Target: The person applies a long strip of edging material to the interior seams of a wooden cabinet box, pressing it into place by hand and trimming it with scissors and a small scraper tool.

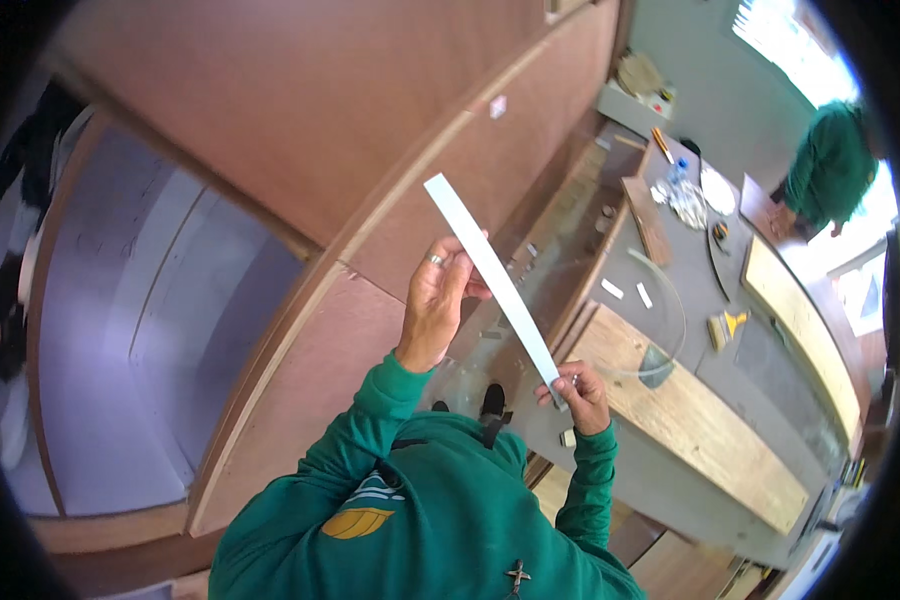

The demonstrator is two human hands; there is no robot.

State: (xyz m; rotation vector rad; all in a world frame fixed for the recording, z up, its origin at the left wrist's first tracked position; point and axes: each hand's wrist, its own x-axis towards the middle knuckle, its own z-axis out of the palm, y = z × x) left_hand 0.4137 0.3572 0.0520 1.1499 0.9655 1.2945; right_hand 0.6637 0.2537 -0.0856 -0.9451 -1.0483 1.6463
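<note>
Long thin strip [495,285]: plain white
Fabric sweatshirt [470,510]: green, yellow-and-white motif
Long wooden board [690,430], 4 o'clock: tan, grained
Brush [727,329]: yellow handle

The strip [498,290] at the centre looks smooth and pale, its face flat and even; whether it is plastic or laminate cannot be told. Toward six o'clock, the sweatshirt [460,510] is soft, matt cloth. At eleven, the brown panel [320,100] looks smooth with a dull sheen. At three, the worktop [755,365] is matt; the plank [690,425] at four is bare, grained wood.
</note>
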